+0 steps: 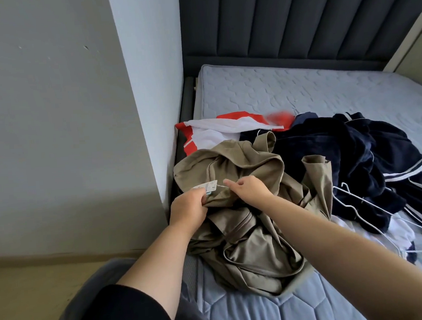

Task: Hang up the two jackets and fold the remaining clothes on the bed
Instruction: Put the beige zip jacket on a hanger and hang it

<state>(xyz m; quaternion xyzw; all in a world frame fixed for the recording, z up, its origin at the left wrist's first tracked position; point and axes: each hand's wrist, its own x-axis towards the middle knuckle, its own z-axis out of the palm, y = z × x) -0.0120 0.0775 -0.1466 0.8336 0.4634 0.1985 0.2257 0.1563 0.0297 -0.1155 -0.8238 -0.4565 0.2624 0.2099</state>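
A crumpled khaki jacket (247, 232) lies on the near left part of the bed (300, 91). My left hand (188, 209) grips its fabric near the collar, beside a white paper tag (205, 186). My right hand (249, 191) pinches the khaki fabric just right of the tag. Dark navy clothes with white stripes (354, 159) are heaped to the right. A red and white garment (222, 129) lies behind the jacket. White wire hangers (373, 206) rest on the navy heap's near edge.
A white wall corner (150, 89) stands close to the bed's left side. The dark padded headboard (295, 16) rises at the back. The floor (27, 297) lies at the lower left, with something dark grey (94, 288) next to the bed.
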